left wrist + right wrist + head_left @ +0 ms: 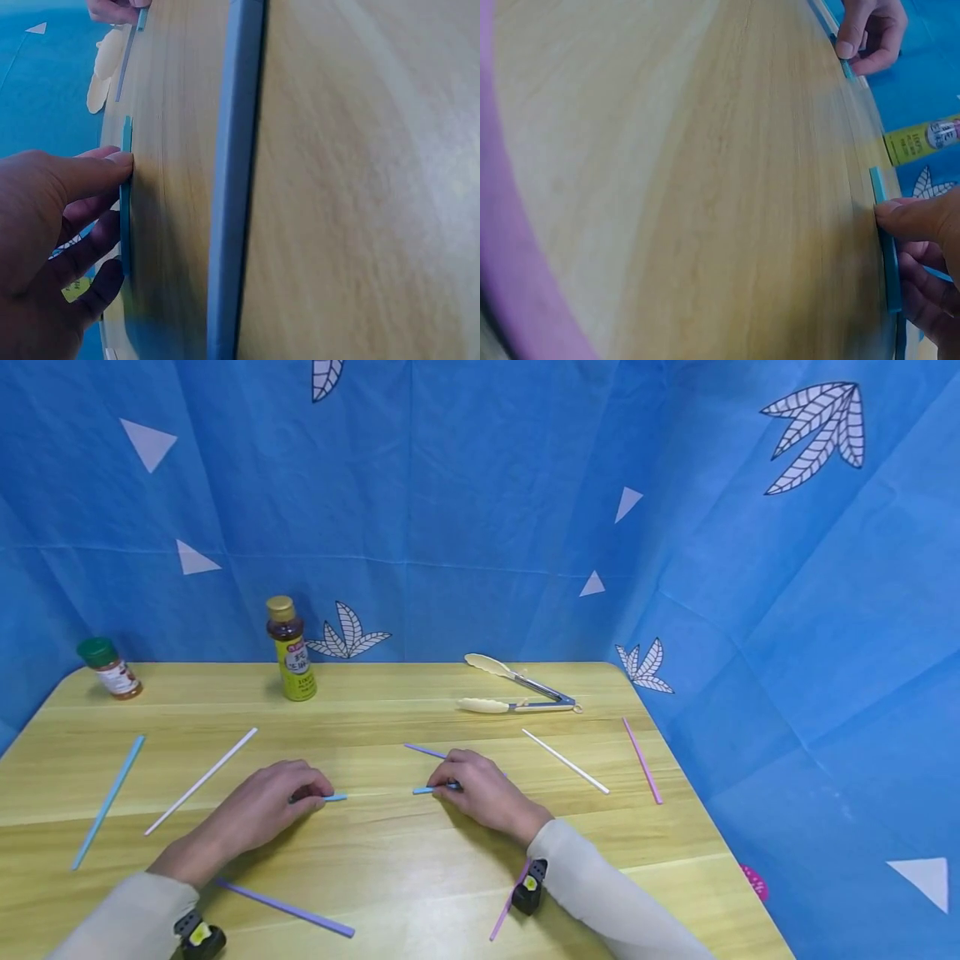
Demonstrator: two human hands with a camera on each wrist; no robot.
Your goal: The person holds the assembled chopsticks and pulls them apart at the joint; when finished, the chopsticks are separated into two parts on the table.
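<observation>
Two hands (270, 802) (483, 793) pinch slim, straight blue sticks (125, 202) (889, 266) over the wood-grained tabletop (397, 860).

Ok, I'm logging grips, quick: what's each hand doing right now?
Left hand: holding a blue stick.
Right hand: holding another blue stick.

Left hand (281, 793): curled in a pinch, palm down.
Right hand (483, 792): pinching likewise, apart from the left.
Forearms (618, 893): sleeved, angled inward.
</observation>
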